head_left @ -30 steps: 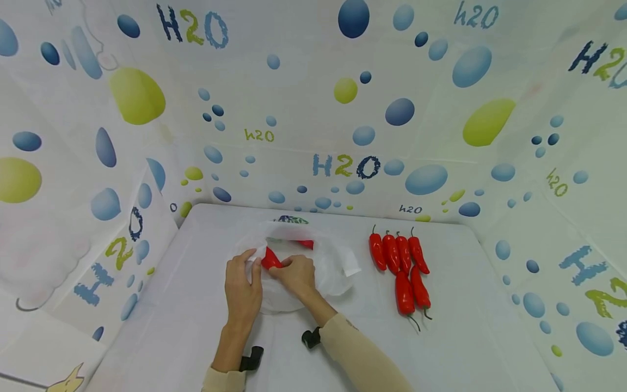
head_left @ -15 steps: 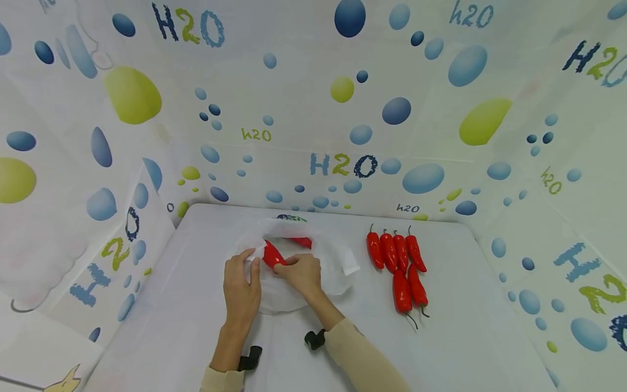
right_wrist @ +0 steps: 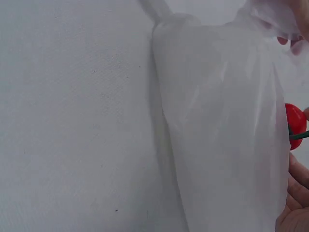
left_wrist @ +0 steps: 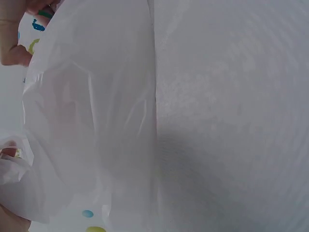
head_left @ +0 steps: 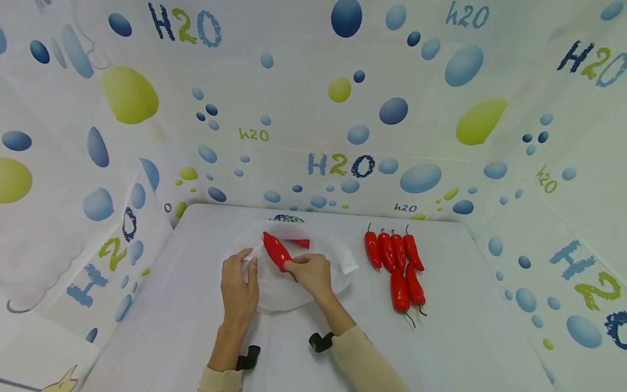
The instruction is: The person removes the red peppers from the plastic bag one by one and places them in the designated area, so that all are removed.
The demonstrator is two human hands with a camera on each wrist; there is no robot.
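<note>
A red chili pepper (head_left: pixel 276 251) slants over the opening of a thin white plastic bag (head_left: pixel 285 296). Its stem end is pinched between the thumb and fingers of my right hand (head_left: pixel 312 273). My left hand (head_left: pixel 239 288) holds the bag's rim on the left side, with fingertips partly covered by the film. Behind the held pepper, part of another red pepper (head_left: pixel 301 243) shows at the bag's mouth. In the right wrist view the held pepper's round end and green stem (right_wrist: pixel 300 136) show past the bag. The bag covers most of the left wrist view.
Several red chili peppers (head_left: pixel 387 250) lie grouped on the white table (head_left: pixel 460 326), to the right of the bag. A patterned curtain (head_left: pixel 343 98) with blue and green spots encloses the table at the back and sides.
My right hand has drawn slightly right with the chili pepper, so much more of it shows above the bag. My left hand stays at the rim. The head view has shifted slightly.
</note>
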